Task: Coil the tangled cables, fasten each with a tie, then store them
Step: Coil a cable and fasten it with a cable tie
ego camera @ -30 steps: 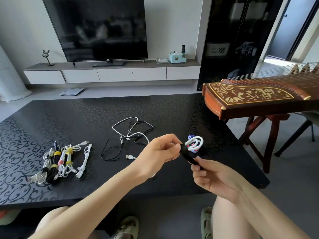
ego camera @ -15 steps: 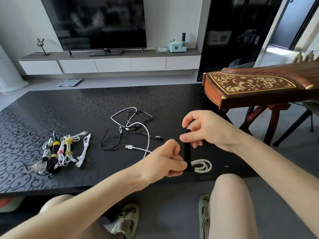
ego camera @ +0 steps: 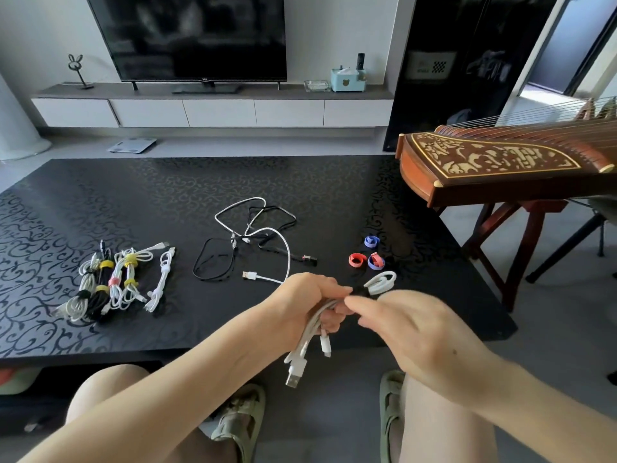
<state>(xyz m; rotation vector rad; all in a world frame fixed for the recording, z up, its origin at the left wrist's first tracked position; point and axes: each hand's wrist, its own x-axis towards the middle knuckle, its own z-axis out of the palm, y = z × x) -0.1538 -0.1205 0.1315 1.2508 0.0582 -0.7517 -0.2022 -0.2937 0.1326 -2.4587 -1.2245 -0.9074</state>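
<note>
1. Far left on the counter (ego camera: pixel 133 202), the finished bundles (ego camera: pixel 110 285) lie side by side, each with a tie round it. A careless sweep while setting down the next coil could scatter them.
2. At the centre, the tangled cables (ego camera: pixel 253 235), black and white mixed, lie loose. One white lead curves off behind the left hand (ego camera: pixel 300 305). A wrist catching it would drag the whole tangle toward the edge.
3. The left hand's grip is closed round the white cable (ego camera: pixel 314 332), folded into a coil and held above the counter's near edge, with its plugs dangling below. If that grip slackens, the loops will spring apart and the coiling is lost.
4. The black tie (ego camera: pixel 359 290) sits round the coil just below its upper loop, between the two hands. Fastened slack or so near the end, it could slide off.
5. The spare ties (ego camera: pixel 367 259), red and purple rolls, rest on the counter just beyond the hands, where a knock could roll them away.
6. The right hand (ego camera: pixel 410 329) meets the tie. Its grip seems narrow, fingertips pinching the tie's end, though blur hides the contact. A slip here lets the tie unwind.
</note>
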